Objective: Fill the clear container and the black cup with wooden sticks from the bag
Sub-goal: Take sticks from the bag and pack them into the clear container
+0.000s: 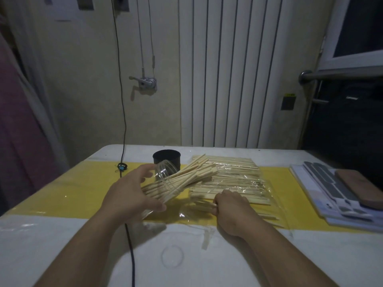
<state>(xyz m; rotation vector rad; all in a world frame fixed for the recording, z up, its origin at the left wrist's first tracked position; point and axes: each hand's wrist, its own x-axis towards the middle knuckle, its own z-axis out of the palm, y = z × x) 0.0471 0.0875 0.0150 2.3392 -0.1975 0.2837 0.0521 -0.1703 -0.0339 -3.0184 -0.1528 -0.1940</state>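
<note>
my left hand [132,195] clamped on tilted clear container [165,175], right hand [230,206] pinching sticks [201,195] in bag [238,183], black cup [166,157] half hidden behind

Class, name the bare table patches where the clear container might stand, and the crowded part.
Bare: yellow strip left of the left hand; white corner in front of the stacked sheets. Crowded: the middle, with black cup, bag, right hand.

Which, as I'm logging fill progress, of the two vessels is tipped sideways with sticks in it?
The clear container, held tilted by the left hand, with sticks poking out; the black cup stands upright behind it.
</note>
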